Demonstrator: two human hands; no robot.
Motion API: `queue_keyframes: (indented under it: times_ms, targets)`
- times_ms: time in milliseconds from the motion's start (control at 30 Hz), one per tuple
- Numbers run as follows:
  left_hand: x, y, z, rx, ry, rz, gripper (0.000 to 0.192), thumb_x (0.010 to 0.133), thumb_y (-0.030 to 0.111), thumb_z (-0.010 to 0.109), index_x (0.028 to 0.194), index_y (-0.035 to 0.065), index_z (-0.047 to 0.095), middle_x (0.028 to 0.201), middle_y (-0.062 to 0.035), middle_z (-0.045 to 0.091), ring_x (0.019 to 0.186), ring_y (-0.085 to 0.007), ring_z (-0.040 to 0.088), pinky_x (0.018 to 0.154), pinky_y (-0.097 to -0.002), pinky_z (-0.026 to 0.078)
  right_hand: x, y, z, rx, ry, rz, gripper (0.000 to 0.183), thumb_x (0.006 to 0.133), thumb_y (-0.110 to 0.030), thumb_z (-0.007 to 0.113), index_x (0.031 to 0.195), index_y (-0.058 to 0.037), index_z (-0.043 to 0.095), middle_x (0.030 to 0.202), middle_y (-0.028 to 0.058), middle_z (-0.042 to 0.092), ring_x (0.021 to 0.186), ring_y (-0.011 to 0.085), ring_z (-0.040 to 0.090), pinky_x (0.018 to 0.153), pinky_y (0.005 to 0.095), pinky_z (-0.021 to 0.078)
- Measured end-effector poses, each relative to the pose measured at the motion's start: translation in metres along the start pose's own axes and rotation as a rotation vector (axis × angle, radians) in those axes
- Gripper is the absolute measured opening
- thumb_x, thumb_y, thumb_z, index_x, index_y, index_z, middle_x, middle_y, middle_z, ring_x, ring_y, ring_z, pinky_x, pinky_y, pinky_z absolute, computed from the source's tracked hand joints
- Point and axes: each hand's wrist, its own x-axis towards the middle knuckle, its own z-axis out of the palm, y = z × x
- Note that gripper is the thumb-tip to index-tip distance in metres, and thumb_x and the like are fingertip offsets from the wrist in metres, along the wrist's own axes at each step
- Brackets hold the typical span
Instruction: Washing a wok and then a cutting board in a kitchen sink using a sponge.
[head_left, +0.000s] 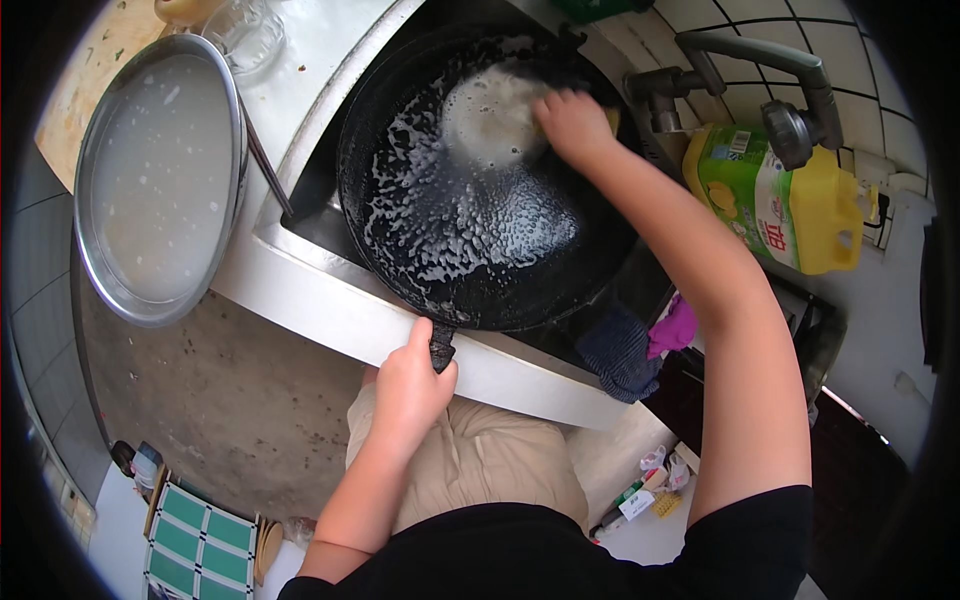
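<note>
My left hand (411, 379) grips the short dark handle (442, 349) of a large black wok (517, 300), which rests over the sink. Soapy foam (480, 225) streaks the wok's inner surface, and cloudy, bubbly water (491, 120) pools toward its far side. Inside the wok, against the far right wall, my right hand (576, 126) is blurred. Its fingers are curled on what looks like a sponge (614, 120); only a yellowish edge of it shows beside the hand.
A stainless steel basin (231, 247) of cloudy water overhangs the counter's left edge, beside chopsticks (266, 161) and a clear glass bowl (251, 41). Right of the wok are a faucet (750, 49) and a yellow detergent jug (821, 217). Blue (619, 349) and purple cloths (673, 330) drape the sink edge.
</note>
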Motion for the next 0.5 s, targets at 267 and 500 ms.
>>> queue_keyframes:
  times_ms: [267, 500]
  targets:
    - [-0.002, 0.002, -0.002, -0.012, 0.002, 0.008, 0.03, 0.075, 0.008, 0.063, 0.099, 0.0023, 0.047, 0.073, -0.0261, 0.062, 0.073, -0.0461, 0.061, 0.065, -0.0523, 0.048, -0.078, -0.088, -0.07, 0.878, -0.847, -0.023, 0.027, 0.079, -0.008, 0.057, 0.105, -0.005, 0.062, 0.099, 0.0174, 0.066, 0.096, 0.0364, 0.063, 0.084, 0.0441, 0.0511]
    - [0.003, 0.0, -0.01, 0.037, -0.036, 0.003, 0.032, 0.074, 0.009, 0.064, 0.102, 0.0032, 0.048, 0.074, -0.0257, 0.063, 0.073, -0.0457, 0.062, 0.066, -0.052, 0.049, -0.075, -0.033, -0.061, 0.326, -0.712, -0.162, 0.025, 0.08, -0.015, 0.062, 0.104, -0.0142, 0.065, 0.107, 0.0109, 0.063, 0.102, 0.0303, 0.062, 0.084, 0.0432, 0.049]
